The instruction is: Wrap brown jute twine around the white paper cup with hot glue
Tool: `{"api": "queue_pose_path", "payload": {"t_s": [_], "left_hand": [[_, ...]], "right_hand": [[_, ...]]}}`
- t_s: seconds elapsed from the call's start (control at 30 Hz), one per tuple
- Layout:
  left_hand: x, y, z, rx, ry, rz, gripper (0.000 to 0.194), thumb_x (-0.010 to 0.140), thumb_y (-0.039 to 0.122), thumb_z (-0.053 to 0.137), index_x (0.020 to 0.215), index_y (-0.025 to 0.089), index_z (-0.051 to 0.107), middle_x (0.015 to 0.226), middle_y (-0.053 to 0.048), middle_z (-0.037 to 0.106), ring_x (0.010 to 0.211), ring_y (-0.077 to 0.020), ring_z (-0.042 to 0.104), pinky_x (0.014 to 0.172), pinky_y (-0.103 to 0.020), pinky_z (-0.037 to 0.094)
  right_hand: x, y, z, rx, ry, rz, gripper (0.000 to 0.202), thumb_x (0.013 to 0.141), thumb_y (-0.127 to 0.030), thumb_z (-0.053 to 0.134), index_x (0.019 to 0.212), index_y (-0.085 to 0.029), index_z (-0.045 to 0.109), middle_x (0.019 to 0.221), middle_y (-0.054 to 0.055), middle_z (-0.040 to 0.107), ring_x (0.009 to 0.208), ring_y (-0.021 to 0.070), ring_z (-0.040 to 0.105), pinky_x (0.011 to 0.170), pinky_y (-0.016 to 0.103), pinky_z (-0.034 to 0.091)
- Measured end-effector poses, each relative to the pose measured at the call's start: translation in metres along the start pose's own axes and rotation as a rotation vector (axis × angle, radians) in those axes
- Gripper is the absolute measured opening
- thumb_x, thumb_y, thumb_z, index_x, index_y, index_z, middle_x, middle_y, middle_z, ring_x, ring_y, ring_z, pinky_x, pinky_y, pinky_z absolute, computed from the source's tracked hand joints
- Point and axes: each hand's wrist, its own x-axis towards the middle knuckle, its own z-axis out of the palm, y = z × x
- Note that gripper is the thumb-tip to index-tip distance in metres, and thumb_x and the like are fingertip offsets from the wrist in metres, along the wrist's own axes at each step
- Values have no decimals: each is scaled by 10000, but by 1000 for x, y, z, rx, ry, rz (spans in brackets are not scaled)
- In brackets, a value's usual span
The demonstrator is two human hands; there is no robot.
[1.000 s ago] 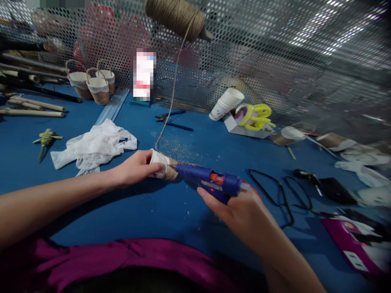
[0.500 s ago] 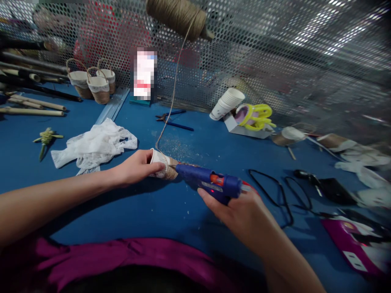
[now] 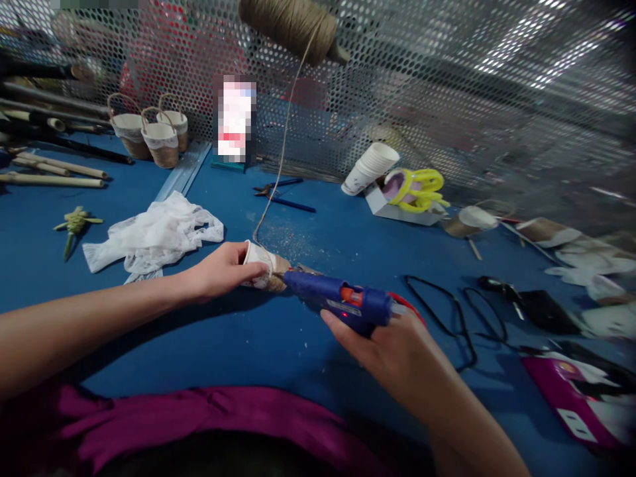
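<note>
My left hand (image 3: 218, 270) grips a small white paper cup (image 3: 262, 266) lying on its side on the blue table (image 3: 278, 338); the cup's lower part is wrapped in brown twine. A strand of twine (image 3: 281, 152) runs up from the cup to a big spool (image 3: 291, 26) at the top. My right hand (image 3: 397, 354) holds a blue hot glue gun (image 3: 342, 301), whose nozzle touches the cup's wrapped end.
White lace fabric (image 3: 154, 232) lies left of the cup. Three small finished baskets (image 3: 149, 136) and bamboo sticks (image 3: 54, 172) sit at far left. Stacked paper cups (image 3: 370, 167), yellow scissors (image 3: 415, 187), pliers (image 3: 281, 192), black cord (image 3: 457, 318) and a perforated metal screen (image 3: 447, 99) surround the area.
The glue gun and my right hand have shifted slightly left and down against the cup. My left hand keeps the cup in place.
</note>
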Motion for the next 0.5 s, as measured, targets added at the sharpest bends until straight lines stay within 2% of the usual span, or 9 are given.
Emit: {"api": "queue_pose_path", "payload": {"t_s": [0.23, 0.37, 0.5], "left_hand": [[0, -2, 0, -37, -4, 0, 268, 692, 245, 561, 904, 82, 579, 915, -105, 657, 745, -161, 603, 698, -263, 449], [0, 0, -1, -56, 15, -20, 263, 688, 246, 561, 895, 84, 577, 892, -93, 656, 729, -152, 600, 670, -248, 447], [-1, 4, 0, -68, 9, -31, 263, 684, 251, 557, 888, 87, 578, 880, -82, 656, 733, -154, 602, 666, -245, 447]], "right_hand": [[1, 0, -1, -14, -9, 17, 100, 756, -260, 549, 675, -201, 542, 497, -22, 576, 423, 134, 526, 503, 263, 464], [-1, 1, 1, 73, -54, 41, 63, 764, -256, 546, 739, -200, 560, 642, -13, 643, 558, 139, 591, 576, 243, 486], [-3, 3, 2, 90, -68, 53, 79, 771, -271, 541, 749, -198, 563, 659, -20, 639, 585, 139, 596, 608, 240, 487]]}}
